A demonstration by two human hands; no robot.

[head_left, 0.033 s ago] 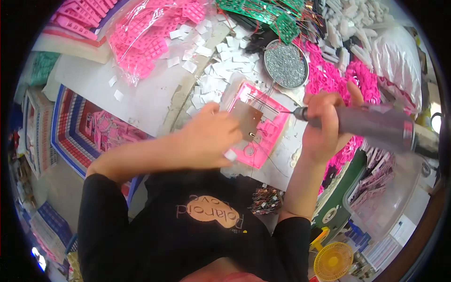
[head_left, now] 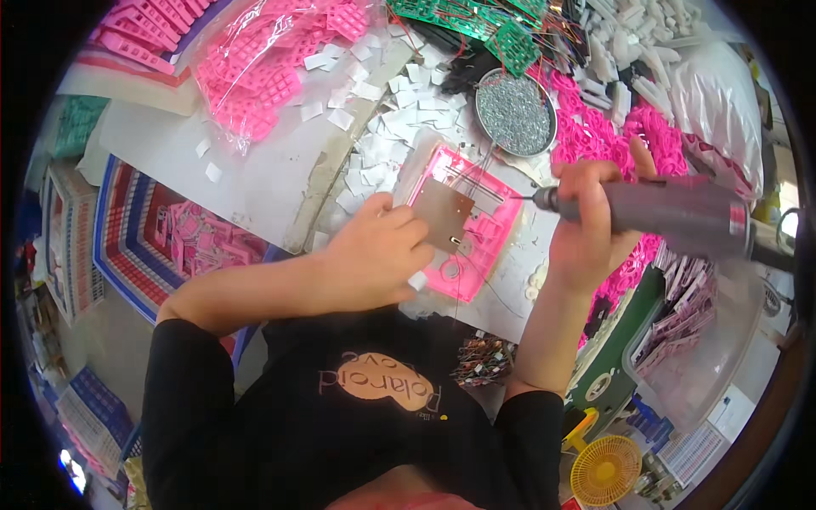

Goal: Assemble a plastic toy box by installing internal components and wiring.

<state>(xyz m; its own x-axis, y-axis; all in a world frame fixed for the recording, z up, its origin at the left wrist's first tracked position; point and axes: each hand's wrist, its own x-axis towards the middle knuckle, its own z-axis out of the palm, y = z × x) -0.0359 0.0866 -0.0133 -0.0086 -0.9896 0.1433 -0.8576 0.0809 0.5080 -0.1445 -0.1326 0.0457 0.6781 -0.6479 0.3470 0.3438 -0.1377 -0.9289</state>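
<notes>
A pink plastic shell (head_left: 495, 249) lies on the bench in front of me, with a flat brown board (head_left: 443, 214) and thin wires in it. My left hand (head_left: 374, 255) is at the shell's left side, its fingers curled beside the board. What they hold, if anything, is hidden; a small white piece (head_left: 417, 280) shows at the hand's lower edge. My right hand (head_left: 586, 221) wraps round a dark grey electric screwdriver (head_left: 671, 212), held nearly level. Its thin bit points left at the shell's right edge; I cannot tell whether it touches.
A round dish of small metal screws (head_left: 514, 115) stands beyond the shell. White paper-like pieces (head_left: 399, 127) lie scattered to its left. Green circuit boards (head_left: 512, 49), pink rings (head_left: 586, 127) and a bag of pink keypads (head_left: 255, 76) surround the work. A basket (head_left: 119, 234) stands left, a yellow fan (head_left: 605, 470) lower right.
My left hand has drawn slightly left from the board, so more of its left edge shows. The screwdriver has barely shifted.
</notes>
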